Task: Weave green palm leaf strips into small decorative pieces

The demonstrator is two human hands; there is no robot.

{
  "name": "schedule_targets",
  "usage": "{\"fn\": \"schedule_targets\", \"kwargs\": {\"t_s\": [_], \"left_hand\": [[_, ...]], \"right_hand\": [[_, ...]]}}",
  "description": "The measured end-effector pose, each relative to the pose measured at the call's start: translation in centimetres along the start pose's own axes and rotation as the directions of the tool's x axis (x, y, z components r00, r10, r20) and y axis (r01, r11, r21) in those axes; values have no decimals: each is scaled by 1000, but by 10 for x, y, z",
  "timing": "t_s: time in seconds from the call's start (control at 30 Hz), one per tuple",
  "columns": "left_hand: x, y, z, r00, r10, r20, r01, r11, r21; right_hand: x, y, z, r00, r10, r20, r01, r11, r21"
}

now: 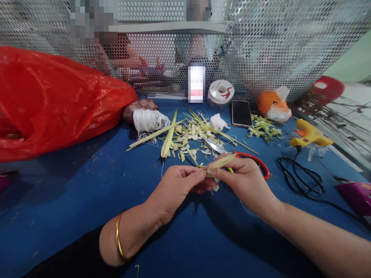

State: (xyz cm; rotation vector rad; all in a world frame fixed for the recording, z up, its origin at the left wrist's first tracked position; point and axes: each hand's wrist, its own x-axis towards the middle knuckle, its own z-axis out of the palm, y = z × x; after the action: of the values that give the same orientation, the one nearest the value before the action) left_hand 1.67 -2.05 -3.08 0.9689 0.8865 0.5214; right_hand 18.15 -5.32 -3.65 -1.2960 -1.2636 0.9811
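Observation:
Both my hands meet over the blue table (87, 193), pinching a small pale green leaf strip (222, 162). My left hand (176, 189), with a gold bangle on its wrist, has its fingertips closed on the strip's near end. My right hand (246, 179) grips the strip from the right, fingers curled round it. Just behind the hands lie red-handled scissors (232, 152) and a scatter of cut leaf strips and scraps (185, 135).
A big red plastic bag (49, 100) fills the left. White thread bundle (149, 120), ribbon spool (220, 92), phone (241, 113), orange fox figure (274, 105), yellow glue gun (310, 135) with black cord (301, 179). Perforated metal screen (275, 46) stands behind; people sit beyond it.

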Motion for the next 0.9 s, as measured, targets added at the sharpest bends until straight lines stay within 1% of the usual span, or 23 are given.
{"fn": "schedule_targets", "kwargs": {"t_s": [0.1,0.17,0.23,0.3,0.33,0.37,0.43,0.47,0.5,0.57,0.67,0.73,0.83,0.9], "left_hand": [[0,0,1,999,19,-34,-20,1000,-19],[0,-1,2,998,26,-53,-28,999,-33],[0,-1,3,997,27,-69,-30,998,-54],[0,-2,4,997,28,-77,-34,996,-82],[1,-2,4,996,28,-83,-35,995,-95],[1,-2,4,996,25,-90,-34,994,-102],[1,-3,3,994,12,-105,-22,995,-94],[1,-3,2,994,2,-111,-12,996,-85],[1,-3,1,994,-10,-113,0,997,-82],[0,-2,-1,995,-33,-97,25,996,-90],[-1,2,-3,998,-47,-33,42,991,-129],[-2,4,-4,998,-57,7,57,985,-164],[-2,6,-5,994,-95,48,103,975,-197],[-1,5,-6,992,-105,70,117,973,-197]], "right_hand": [[-1,1,0,998,-57,-23,56,997,-49],[-2,2,1,993,-117,-27,114,988,-107],[-3,3,1,980,-200,-17,194,964,-180],[-4,4,0,945,-328,8,316,903,-289],[-4,4,0,911,-411,28,393,847,-359],[-3,4,-1,866,-496,58,470,769,-433],[-3,4,-2,760,-633,144,585,571,-576],[-3,3,-3,713,-674,194,615,469,-634],[-2,2,-4,677,-694,245,632,377,-677],[-3,1,-5,624,-705,336,648,228,-726],[-5,-3,-8,541,-720,435,668,53,-742],[-8,-5,-8,472,-739,482,676,-48,-736],[-11,-9,-8,387,-741,549,680,-173,-712],[-13,-10,-8,350,-732,585,675,-235,-699]]}}
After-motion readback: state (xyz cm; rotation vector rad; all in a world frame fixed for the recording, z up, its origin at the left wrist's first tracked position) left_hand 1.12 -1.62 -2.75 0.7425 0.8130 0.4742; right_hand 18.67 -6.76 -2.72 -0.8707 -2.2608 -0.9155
